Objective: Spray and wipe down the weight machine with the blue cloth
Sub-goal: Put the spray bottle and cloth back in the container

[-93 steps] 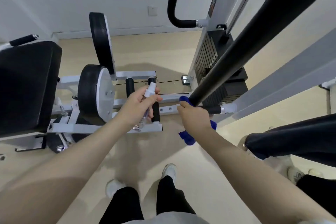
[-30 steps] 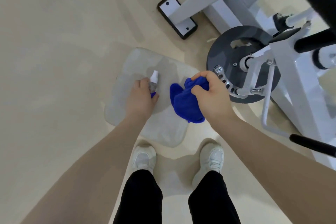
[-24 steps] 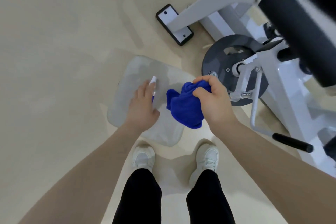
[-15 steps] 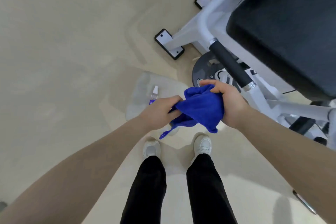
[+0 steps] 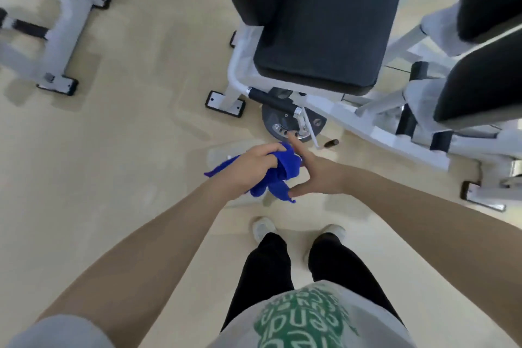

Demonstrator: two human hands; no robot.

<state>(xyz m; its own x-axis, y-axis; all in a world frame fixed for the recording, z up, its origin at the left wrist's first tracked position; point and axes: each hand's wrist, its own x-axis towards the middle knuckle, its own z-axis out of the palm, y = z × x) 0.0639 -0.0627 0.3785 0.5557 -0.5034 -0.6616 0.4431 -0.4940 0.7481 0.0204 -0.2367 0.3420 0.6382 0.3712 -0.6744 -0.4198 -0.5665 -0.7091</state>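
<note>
The blue cloth (image 5: 282,175) is bunched up in front of me at waist height. My left hand (image 5: 248,168) grips it with curled fingers. My right hand (image 5: 313,169) is beside it with forefinger and thumb spread straight, touching the cloth's right side. The weight machine stands ahead: a black padded seat (image 5: 319,22) on a white frame (image 5: 367,127), with a black handle (image 5: 271,100) and a grey round disc (image 5: 293,124) under it. The spray bottle is hidden behind my left hand and the cloth.
A clear plastic mat (image 5: 223,154) lies on the beige floor under my hands. Another white machine frame (image 5: 56,37) stands at the far left. Black pads (image 5: 480,76) of the machine are at the right. My feet in white shoes (image 5: 264,229) are below.
The bottle was set down on the mat. The cloth has passed from my right hand into my left, and my right hand's fingers have straightened. I have risen, bringing the seat into view.
</note>
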